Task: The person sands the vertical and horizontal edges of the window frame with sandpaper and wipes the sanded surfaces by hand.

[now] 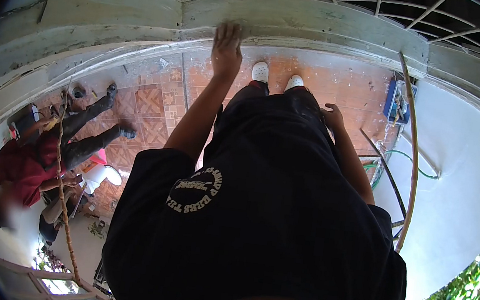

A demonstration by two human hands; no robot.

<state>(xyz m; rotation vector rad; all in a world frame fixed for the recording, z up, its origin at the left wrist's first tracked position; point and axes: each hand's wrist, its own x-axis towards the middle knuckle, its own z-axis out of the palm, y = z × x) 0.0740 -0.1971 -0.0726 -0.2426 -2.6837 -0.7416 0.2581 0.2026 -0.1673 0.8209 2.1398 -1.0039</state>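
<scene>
— Tiled floor (334, 72) below, flecked white; grille (378, 3) beyond the ledge (308, 21). How's the grip?

— Left hand (226, 50) on the ledge, fingers laid forward, close together, a bit blurred. Palm hidden; can't tell whether it covers anything. Right hand (332, 119) hangs by the right thigh, fingers loose and parted, nothing seen in them.

— Ledge relative to that?

— Under the left hand, running off to both sides of it. Stained, scuffed.

— What could go wrong?

— Scraped fingertips, I'd judge: bare skin, worn edge, any quick slide. Footing next. Clogs (261, 71) stand right of the left hand, on speckled tile; if that's loose grit, a hard lean could skid a sole.

— Right side?

— Dark bar (387, 174) slants near the right arm; bamboo pole (415, 158) farther out. Wide elbow swing might knock either. Can't tell how they're propped. Blue crate (389, 100), right of the right hand: toe-catcher on a sidestep.

— Room for moving?

— Rightward from the left hand, a long run of ledge as far as the bamboo pole. Leftward, ledge curves on toward a co-worker (19, 163), well apart, with a stick (62, 183) upright in view there.
</scene>
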